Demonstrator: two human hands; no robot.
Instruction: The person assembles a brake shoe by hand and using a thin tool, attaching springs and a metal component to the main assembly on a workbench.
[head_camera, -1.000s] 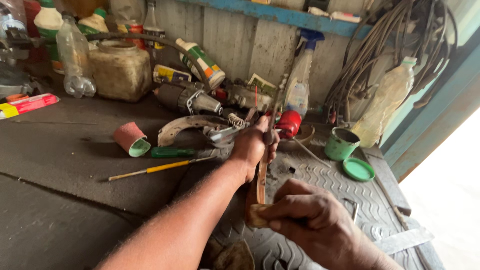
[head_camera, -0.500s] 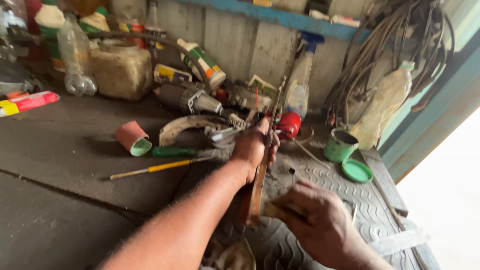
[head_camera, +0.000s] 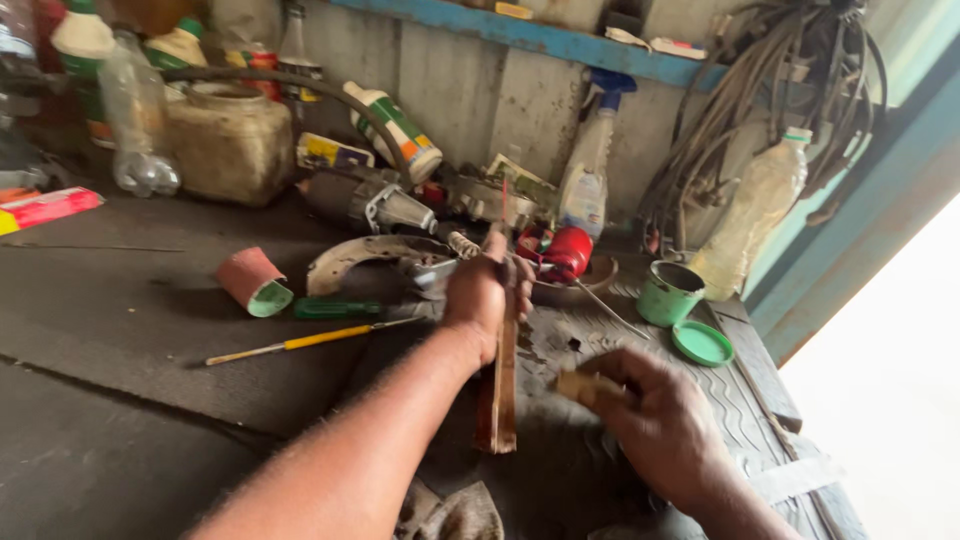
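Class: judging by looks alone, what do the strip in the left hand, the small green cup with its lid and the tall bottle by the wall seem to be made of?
Strip in the left hand: probably wood, brown, matt, worn.
Green cup and lid: likely plastic, with an even colour and a smooth, dull sheen, the cup grimy inside.
Tall bottle: translucent plastic, cloudy, with a green cap.

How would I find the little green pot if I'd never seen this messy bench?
Look along the dark workbench to its right side, just below the tall pale plastic bottle. The little green pot stands open there, its flat green lid lying beside it. Nothing else nearby is a short, round, green tin.
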